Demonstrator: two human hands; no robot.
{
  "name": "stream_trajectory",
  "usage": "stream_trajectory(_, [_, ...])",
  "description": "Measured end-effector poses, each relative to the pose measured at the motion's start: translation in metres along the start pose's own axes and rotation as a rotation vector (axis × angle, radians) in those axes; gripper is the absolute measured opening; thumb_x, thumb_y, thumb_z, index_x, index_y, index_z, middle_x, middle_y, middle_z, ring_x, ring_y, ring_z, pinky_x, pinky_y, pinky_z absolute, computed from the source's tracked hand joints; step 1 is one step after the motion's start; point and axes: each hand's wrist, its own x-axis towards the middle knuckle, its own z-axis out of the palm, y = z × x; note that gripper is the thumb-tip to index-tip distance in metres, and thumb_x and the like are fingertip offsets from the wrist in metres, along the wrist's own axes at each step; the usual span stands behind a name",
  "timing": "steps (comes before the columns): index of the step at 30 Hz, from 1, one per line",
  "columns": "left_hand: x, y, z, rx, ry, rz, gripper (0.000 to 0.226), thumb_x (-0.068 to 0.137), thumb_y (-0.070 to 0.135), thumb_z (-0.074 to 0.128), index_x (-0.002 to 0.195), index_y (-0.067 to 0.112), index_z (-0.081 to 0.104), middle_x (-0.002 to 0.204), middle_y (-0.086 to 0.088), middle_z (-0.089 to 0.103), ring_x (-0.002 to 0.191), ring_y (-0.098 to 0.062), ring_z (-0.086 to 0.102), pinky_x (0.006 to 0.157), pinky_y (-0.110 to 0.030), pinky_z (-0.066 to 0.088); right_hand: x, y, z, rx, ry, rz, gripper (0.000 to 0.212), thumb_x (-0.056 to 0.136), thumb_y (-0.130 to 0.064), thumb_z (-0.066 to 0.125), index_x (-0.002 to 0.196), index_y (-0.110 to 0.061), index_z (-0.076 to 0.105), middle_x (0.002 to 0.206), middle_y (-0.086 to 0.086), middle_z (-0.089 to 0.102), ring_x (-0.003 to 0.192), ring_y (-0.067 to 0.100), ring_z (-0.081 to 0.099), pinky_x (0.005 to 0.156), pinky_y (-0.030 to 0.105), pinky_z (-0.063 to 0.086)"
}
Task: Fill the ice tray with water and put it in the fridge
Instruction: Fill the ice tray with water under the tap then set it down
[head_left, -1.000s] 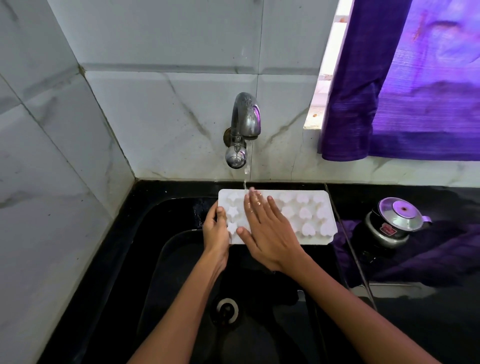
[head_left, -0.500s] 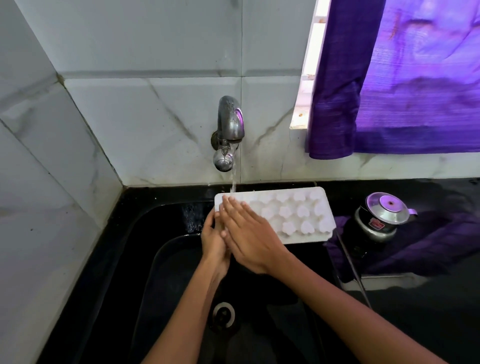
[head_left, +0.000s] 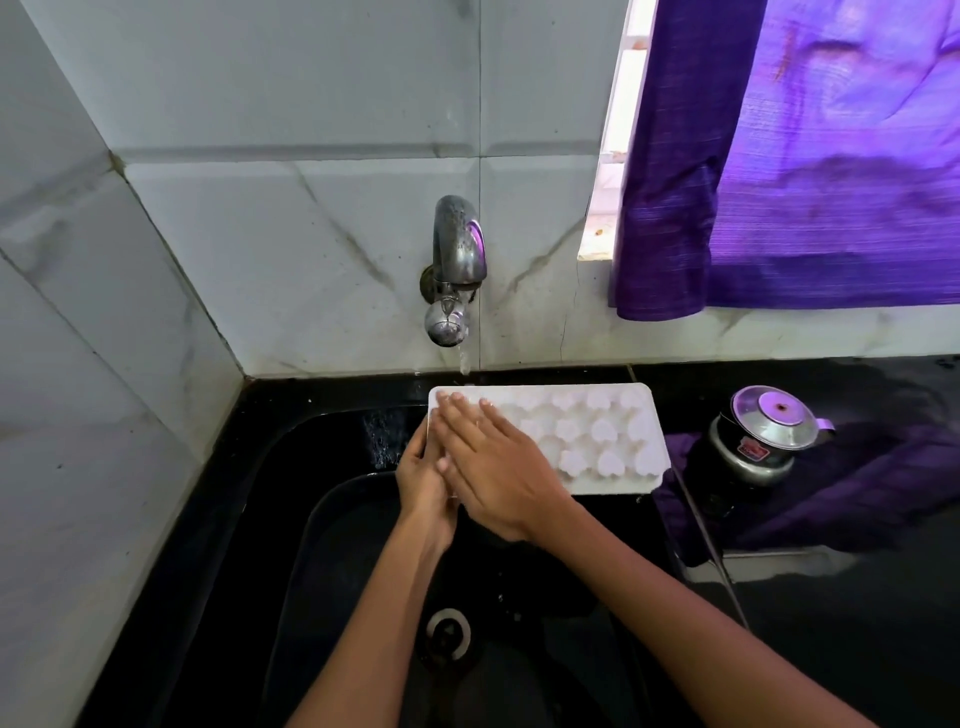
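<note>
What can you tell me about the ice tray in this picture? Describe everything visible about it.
The ice tray is a white, rectangular mould with rounded corners, seemingly plastic or silicone, with rows of heart-like cavities. It is held roughly level over the black sink, its left far corner under the running tap. The left hand grips its left end; the right hand lies flat on top, fingers straight.

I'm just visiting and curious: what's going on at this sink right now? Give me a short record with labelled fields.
Place: black sink below a marbled tile wall
Tap: metal wall tap, thin stream running
Tray: white plastic ice tray with heart-shaped cells, held under the stream
Left hand: grips the tray's left end
Right hand: fingers flat across the tray's top
Nearby: small steel pot with lid on the black counter; purple curtain
</note>
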Motion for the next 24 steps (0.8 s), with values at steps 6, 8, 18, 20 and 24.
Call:
stream_trajectory(6, [0.009, 0.003, 0.013, -0.026, 0.059, -0.012, 0.03, 0.094, 0.018, 0.055, 0.121, 0.006, 0.06, 0.103, -0.012, 0.067, 0.084, -0.019, 0.064, 0.068, -0.032, 0.056, -0.035, 0.026, 0.001, -0.063, 0.021, -0.01, 0.053, 0.101, -0.035, 0.019, 0.15, -0.014, 0.021, 0.157, 0.003, 0.021, 0.146, 0.02, 0.014, 0.117, 0.035, 0.01])
stream_trajectory(8, [0.011, 0.002, 0.02, -0.025, 0.062, -0.004, 0.031, 0.094, 0.018, 0.056, 0.122, 0.004, 0.06, 0.091, -0.009, 0.066, 0.076, -0.02, 0.06, 0.074, -0.039, 0.055, -0.051, 0.039, -0.001, -0.094, 0.035, 0.082, 0.055, 0.102, -0.039, 0.012, 0.15, -0.014, 0.017, 0.157, 0.004, 0.018, 0.146, 0.021, 0.011, 0.117, 0.035, 0.009])
stream_trajectory(18, [0.008, 0.006, 0.018, -0.028, 0.085, -0.02, 0.027, 0.092, 0.02, 0.06, 0.117, 0.009, 0.063, 0.089, -0.006, 0.065, 0.082, -0.025, 0.054, 0.089, -0.051, 0.049, -0.099, 0.091, -0.009, -0.046, 0.13, 0.513, 0.076, 0.091, -0.06, -0.004, 0.148, -0.01, -0.001, 0.157, 0.003, -0.003, 0.147, 0.016, -0.004, 0.119, 0.031, -0.001])
stream_trajectory(20, [0.005, 0.01, 0.01, -0.024, 0.096, -0.007, 0.022, 0.093, 0.02, 0.058, 0.112, 0.011, 0.064, 0.092, -0.005, 0.067, 0.081, -0.023, 0.062, 0.083, -0.047, 0.052, -0.097, 0.088, -0.007, 0.031, 0.138, 0.543, 0.078, 0.089, -0.063, -0.004, 0.147, -0.011, -0.006, 0.155, 0.001, -0.01, 0.146, 0.014, -0.009, 0.118, 0.027, -0.004])
stream_trajectory(24, [0.0, 0.018, -0.013, -0.027, 0.141, 0.006, 0.014, 0.094, 0.021, 0.057, 0.104, 0.018, 0.066, 0.093, -0.003, 0.069, 0.081, -0.021, 0.066, 0.074, -0.043, 0.057, -0.083, 0.073, -0.001, 0.233, 0.136, 0.56, 0.085, 0.088, -0.066, 0.001, 0.149, -0.007, -0.007, 0.156, 0.003, -0.016, 0.145, 0.013, -0.014, 0.116, 0.025, -0.005])
